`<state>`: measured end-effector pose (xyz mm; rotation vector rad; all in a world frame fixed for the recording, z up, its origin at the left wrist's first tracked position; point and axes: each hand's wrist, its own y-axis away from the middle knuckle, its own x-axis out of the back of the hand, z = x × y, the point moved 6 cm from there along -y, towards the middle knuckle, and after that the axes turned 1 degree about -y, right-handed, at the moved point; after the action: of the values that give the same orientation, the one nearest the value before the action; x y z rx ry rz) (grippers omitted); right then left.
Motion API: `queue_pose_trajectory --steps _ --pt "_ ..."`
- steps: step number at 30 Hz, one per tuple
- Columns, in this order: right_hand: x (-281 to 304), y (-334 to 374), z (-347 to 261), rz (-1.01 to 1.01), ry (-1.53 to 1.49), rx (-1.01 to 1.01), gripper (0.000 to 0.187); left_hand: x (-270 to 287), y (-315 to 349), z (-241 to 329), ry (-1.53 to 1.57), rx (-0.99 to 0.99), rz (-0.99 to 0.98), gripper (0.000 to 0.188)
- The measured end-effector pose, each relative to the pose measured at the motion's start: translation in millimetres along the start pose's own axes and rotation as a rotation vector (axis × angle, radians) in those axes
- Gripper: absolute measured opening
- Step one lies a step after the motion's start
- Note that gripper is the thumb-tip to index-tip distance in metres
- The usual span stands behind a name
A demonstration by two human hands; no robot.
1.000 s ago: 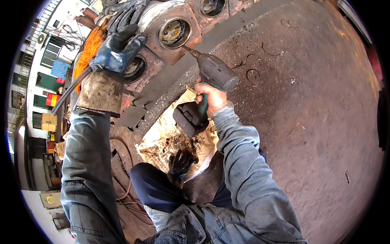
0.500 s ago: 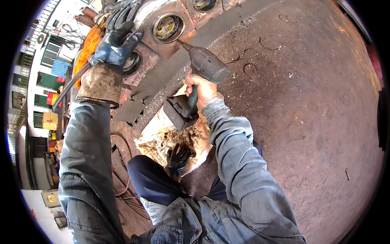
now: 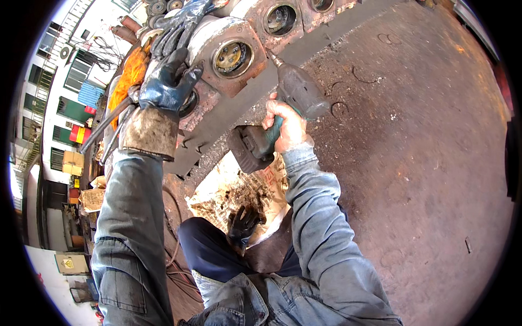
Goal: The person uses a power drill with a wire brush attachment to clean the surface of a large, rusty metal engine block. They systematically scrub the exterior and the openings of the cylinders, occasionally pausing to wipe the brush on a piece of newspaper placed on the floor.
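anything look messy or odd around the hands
Yes: the pale sack at lower centre is smeared with dark grime, and a black glove lies at its near edge. Also, the left hand is gloved, while the right hand, gripping a power tool, wears no matching glove.

blue glove (image 3: 162, 89), dark grey power tool (image 3: 302, 92), bright orange cloth (image 3: 132, 75)

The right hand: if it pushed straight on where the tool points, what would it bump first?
The dark power tool in the right hand would probably meet the rusty metal housings first; how near they are is unclear.
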<state>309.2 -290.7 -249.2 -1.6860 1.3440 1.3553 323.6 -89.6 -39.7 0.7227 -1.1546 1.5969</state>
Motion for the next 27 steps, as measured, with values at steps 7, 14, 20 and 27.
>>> queue_pose_trajectory --steps 7,14,20,27 --pt "12 -19 21 -0.035 -0.021 0.076 0.035 -11 -3 3 0.163 -0.001 -0.038 0.063" --pt "-7 -13 27 -0.048 0.040 0.075 0.034 4 5 2 0.115 -0.062 -0.008 0.067" --pt "9 -11 -17 0.093 0.191 -0.104 0.033 -14 0 1 0.241 -0.019 -0.014 0.062" --pt "-11 -9 -23 0.047 0.216 -0.108 0.029 -4 -1 -18 0.221 -0.010 -0.054 0.068"
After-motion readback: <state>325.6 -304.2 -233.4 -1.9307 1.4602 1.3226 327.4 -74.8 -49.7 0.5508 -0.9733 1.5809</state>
